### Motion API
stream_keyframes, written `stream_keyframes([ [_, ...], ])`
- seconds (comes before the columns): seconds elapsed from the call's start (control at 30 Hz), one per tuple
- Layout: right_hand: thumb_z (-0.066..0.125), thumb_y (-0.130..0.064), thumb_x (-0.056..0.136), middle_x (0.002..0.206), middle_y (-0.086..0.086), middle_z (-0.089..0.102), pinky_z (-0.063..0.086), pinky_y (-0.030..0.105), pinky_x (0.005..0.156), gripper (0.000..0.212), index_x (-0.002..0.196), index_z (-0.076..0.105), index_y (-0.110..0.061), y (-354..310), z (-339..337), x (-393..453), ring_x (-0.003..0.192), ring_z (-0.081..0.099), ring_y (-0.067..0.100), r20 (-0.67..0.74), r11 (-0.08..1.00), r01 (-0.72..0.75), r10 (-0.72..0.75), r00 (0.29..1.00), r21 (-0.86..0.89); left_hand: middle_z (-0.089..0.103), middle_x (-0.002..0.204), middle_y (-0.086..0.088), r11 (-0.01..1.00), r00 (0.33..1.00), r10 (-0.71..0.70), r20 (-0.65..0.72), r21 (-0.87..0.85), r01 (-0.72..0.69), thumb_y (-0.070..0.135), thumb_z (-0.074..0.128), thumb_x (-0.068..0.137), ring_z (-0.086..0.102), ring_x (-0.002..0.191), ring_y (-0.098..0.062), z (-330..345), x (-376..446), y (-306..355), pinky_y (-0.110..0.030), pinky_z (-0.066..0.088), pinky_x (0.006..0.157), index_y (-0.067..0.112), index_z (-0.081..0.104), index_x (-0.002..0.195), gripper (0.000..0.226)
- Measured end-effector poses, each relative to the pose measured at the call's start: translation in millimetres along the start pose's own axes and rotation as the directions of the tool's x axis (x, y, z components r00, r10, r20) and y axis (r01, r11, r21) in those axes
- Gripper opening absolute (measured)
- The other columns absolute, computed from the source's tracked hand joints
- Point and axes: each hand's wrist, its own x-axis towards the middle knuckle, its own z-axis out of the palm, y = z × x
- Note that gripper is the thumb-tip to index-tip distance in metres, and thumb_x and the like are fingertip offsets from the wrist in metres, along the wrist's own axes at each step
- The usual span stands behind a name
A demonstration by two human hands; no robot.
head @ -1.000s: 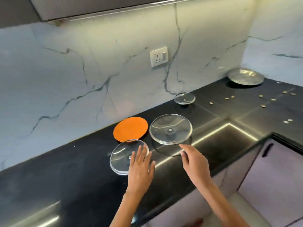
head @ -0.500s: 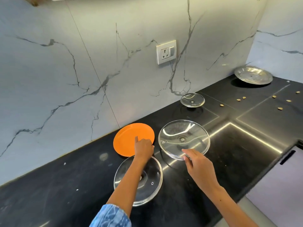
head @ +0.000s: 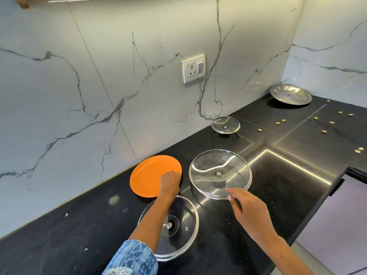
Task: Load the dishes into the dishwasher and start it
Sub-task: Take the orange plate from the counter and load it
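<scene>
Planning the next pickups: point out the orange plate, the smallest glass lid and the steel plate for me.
orange plate (head: 148, 176), head view, bare middle of its face.
smallest glass lid (head: 225, 125), head view, glass near its centre knob.
steel plate (head: 291, 94), head view, centre of its dish.

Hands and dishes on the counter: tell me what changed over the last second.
The left hand moved forward from the near glass lid to the orange plate and now curls at its near edge. The right hand reached to the rim of the large glass lid. The plate, all three glass lids and the steel plate kept their places.
</scene>
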Motion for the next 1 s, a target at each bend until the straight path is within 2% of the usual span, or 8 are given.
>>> stream_keyframes([
  [0.17, 0.077, -0.006, 0.073, 0.093, -0.005, 0.072, 0.051, 0.016, 0.071, 0.028, 0.098, 0.072, -0.015, 0, -4, -6, 0.081, 0.069, 0.008, -0.005, 1.000, -0.005, 0.005, 1.000, -0.011, 0.066, 0.092, -0.007, 1.000, 0.996, -0.030, -0.087, 0.000, 0.030, -0.002, 0.046, 0.088, 0.062, 0.087, -0.025, -20, -5, -9, -0.027, 0.033, 0.060, 0.014, 0.050, 0.074, 0.022],
  [0.23, 0.078, -0.006, 0.072, 0.093, -0.004, 0.072, 0.050, 0.015, 0.072, 0.029, 0.099, 0.072, -0.015, 0, -5, -8, 0.080, 0.070, 0.009, -0.008, 1.000, -0.003, 0.002, 1.000, -0.018, 0.056, 0.068, -0.004, 0.997, 0.978, -0.025, -0.209, -0.073, 0.009, -0.003, 0.056, 0.081, 0.057, 0.066, -0.023, -30, -8, -16, -0.025, 0.025, 0.049, 0.013, 0.032, 0.059, 0.037],
  [0.33, 0.078, -0.007, 0.072, 0.094, -0.003, 0.073, 0.048, 0.013, 0.075, 0.029, 0.100, 0.072, -0.014, 1, -8, -9, 0.081, 0.070, 0.009, -0.020, 1.000, 0.005, -0.006, 1.000, -0.028, 0.024, 0.040, -0.002, 0.980, 0.881, 0.091, -0.464, -0.114, -0.161, -0.013, 0.076, 0.028, 0.018, 0.039, -0.016, -42, -11, -29, -0.021, 0.000, 0.043, 0.019, 0.007, 0.048, 0.078],
  [0.4, 0.077, -0.007, 0.073, 0.095, -0.002, 0.073, 0.047, 0.014, 0.077, 0.029, 0.101, 0.072, -0.014, 1, -12, -9, 0.083, 0.070, 0.010, -0.034, 1.000, 0.012, -0.013, 0.999, -0.026, 0.027, 0.036, -0.006, 0.967, 0.822, 0.129, -0.554, -0.112, -0.227, -0.016, 0.072, 0.020, 0.013, 0.040, -0.017, -43, -21, -35, -0.023, 0.006, 0.044, 0.015, 0.019, 0.041, 0.065],
  [0.53, 0.075, -0.005, 0.074, 0.098, -0.002, 0.072, 0.050, 0.017, 0.079, 0.029, 0.102, 0.071, -0.012, -3, -31, -8, 0.087, 0.069, 0.012, -0.097, 0.999, 0.047, -0.049, 0.994, -0.023, 0.037, 0.044, -0.006, 0.954, 0.755, 0.248, -0.607, 0.015, -0.301, -0.012, 0.072, 0.043, 0.024, 0.041, -0.021, -83, -55, -24, -0.027, 0.018, 0.043, 0.006, 0.047, 0.045, 0.031],
  [0.67, 0.074, -0.007, 0.077, 0.113, -0.001, 0.066, 0.053, 0.022, 0.081, 0.039, 0.115, 0.065, -0.013, 2, -65, -11, 0.097, 0.065, 0.011, -0.189, 0.998, 0.046, -0.052, 0.981, -0.037, 0.052, 0.054, 0.000, 0.846, 0.528, 0.462, -0.713, 0.175, -0.503, 0.006, 0.055, 0.071, 0.049, 0.048, -0.023, -106, -85, 11, -0.033, 0.047, 0.066, 0.013, 0.063, 0.061, 0.014],
  [0.8, 0.074, -0.018, 0.077, 0.132, 0.003, 0.054, 0.050, 0.025, 0.084, 0.056, 0.129, 0.055, -0.011, 29, -114, -38, 0.112, 0.055, 0.015, -0.226, 0.982, 0.007, -0.050, 0.973, -0.188, 0.055, 0.063, 0.003, 0.696, 0.348, 0.593, -0.726, 0.245, -0.675, 0.013, 0.048, 0.081, 0.053, 0.056, -0.019, -115, -110, 77, -0.033, 0.037, 0.081, 0.016, 0.068, 0.075, 0.021],
  [1.0, 0.047, -0.029, 0.092, 0.121, 0.004, 0.062, 0.051, 0.031, 0.083, 0.034, 0.117, 0.063, -0.012, 90, -193, -129, 0.104, 0.058, 0.020, -0.347, 0.938, -0.079, -0.045, 0.937, -0.336, 0.056, 0.066, 0.001, 0.423, 0.072, 0.706, -0.704, 0.338, -0.841, 0.006, 0.049, 0.072, 0.056, 0.058, -0.019, -122, -142, 212, -0.035, 0.036, 0.083, 0.013, 0.070, 0.083, 0.025],
])
